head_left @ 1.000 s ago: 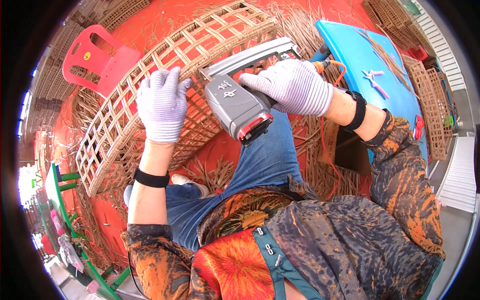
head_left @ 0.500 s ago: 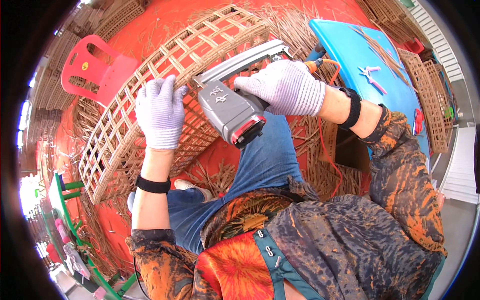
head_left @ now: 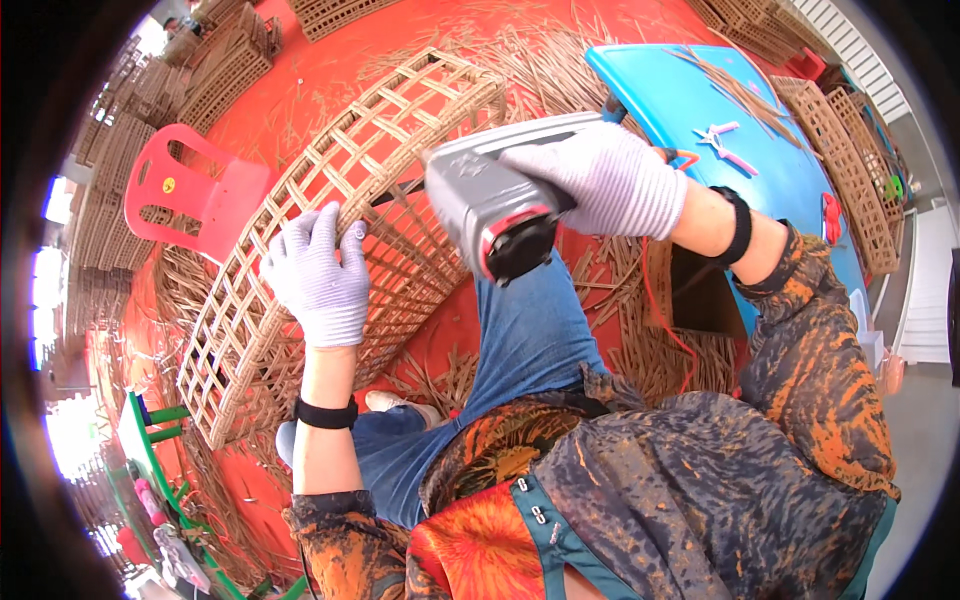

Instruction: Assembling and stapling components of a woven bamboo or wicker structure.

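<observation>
A red floor (head_left: 300, 100) strewn with cut wicker strips spreads all around me, with stacked baskets beyond. Closest are my patterned sleeves, the right one (head_left: 810, 370) brown and orange, and my blue jeans (head_left: 530, 310). I wear a black band around each wrist and a pale knitted glove on each hand.

My right hand (head_left: 615, 185) is closed around the handle of a grey power tool (head_left: 490, 205), its red-and-black end turned toward me and its long metal rail running away behind my knuckles. My left hand (head_left: 318, 275) lies back-up on the woven basket (head_left: 395, 172), fingers a little apart and bent over the lattice; with the palm hidden, I can't tell whether it grips. The basket is tilted in front of me, on my left, its open weave showing the red floor through the gaps. An orange hose (head_left: 655, 290) hangs down to the right of my knee.

Farther off on my right is the blue worktop (head_left: 680, 95), carrying pink-handled pliers (head_left: 712, 138) and a scatter of brown strips (head_left: 740, 85). Across from it, past the basket on my left, stands a red chair (head_left: 235, 195). Beyond the chair, brown baskets (head_left: 225, 85) rise in stacks, and more baskets (head_left: 835, 165) stand past the worktop.
</observation>
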`<state>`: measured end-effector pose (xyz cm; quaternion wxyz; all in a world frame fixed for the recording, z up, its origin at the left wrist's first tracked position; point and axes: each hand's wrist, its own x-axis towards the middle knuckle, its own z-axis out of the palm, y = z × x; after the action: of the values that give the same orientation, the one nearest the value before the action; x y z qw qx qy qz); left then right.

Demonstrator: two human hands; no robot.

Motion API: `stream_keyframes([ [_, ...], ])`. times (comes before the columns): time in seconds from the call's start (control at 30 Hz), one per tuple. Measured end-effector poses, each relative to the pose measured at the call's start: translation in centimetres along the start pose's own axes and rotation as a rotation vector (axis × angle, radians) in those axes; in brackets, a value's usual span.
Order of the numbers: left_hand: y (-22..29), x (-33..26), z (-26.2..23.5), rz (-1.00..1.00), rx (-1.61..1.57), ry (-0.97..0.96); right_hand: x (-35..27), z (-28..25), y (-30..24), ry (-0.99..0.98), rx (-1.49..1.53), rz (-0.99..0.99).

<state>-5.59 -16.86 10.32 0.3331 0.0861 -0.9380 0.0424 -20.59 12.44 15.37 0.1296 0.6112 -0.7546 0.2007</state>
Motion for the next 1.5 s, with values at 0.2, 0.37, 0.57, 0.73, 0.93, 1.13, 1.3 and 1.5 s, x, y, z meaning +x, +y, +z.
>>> stream_keyframes([
  [0.2,1.1,2.6,0.4,0.019,-0.065,0.044,-1.0,-3.3,2.5,-0.081,0.035,0.254],
  [0.37,2.8,4.5,1.3,0.082,-0.209,-0.048,0.8,-6.6,4.7,-0.117,0.211,0.281],
  [0.57,4.2,5.4,2.3,0.053,-0.211,-0.013,3.7,-7.1,4.9,-0.125,0.298,0.284],
  [0.73,4.2,5.4,2.1,0.058,-0.273,0.024,7.5,-9.2,5.6,-0.374,0.369,0.275],
  [0.93,4.5,5.2,1.5,0.019,-0.314,0.002,10.5,-9.9,6.2,-0.565,0.412,0.189],
  [1.13,4.5,5.0,0.5,-0.013,-0.315,-0.033,11.7,-9.2,7.1,-0.564,0.423,0.082],
  [1.3,4.4,4.8,0.0,-0.009,-0.330,-0.032,12.9,-10.0,5.8,-0.730,0.356,0.317],
  [1.5,4.6,4.7,-0.4,0.005,-0.326,-0.032,13.4,-9.7,6.6,-0.601,0.393,-0.030],
])
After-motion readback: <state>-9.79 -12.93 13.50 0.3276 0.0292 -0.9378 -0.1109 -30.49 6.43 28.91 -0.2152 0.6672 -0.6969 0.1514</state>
